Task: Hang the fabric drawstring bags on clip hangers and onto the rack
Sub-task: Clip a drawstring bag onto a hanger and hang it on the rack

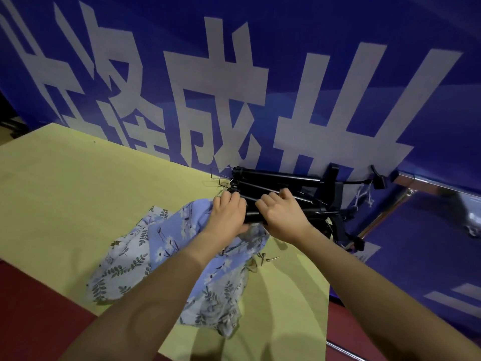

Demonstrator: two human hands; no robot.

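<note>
Nearest the camera, two bare forearms reach forward over a yellow-green table whose near edge meets a dark red floor.

Under the forearms lies a heap of fabric drawstring bags — pale blue cloth printed with leaves and small white flowers, crumpled flat on the table, its far end tucked beneath both hands. Just right of the heap, a small metal clip or hook end lies on the table surface.

Left hand: fingers curled down over the near end of the stack of black clip hangers, knuckles up, palm resting partly on the blue cloth. Fingertips are hidden behind the hanger bar, so it probably grips the bar, though the hold cannot be confirmed.

Right hand: fingers bent over the same black bar just beside the left hand, thumb side towards it — it grips the bar from above.

The hangers lie bundled on the far right corner of the table, wire hooks sticking out left, clips and bits of white cord at the right end.

Farther right, a chrome rack rail runs beside the table.

Behind everything stands a blue banner with large white characters.
</note>
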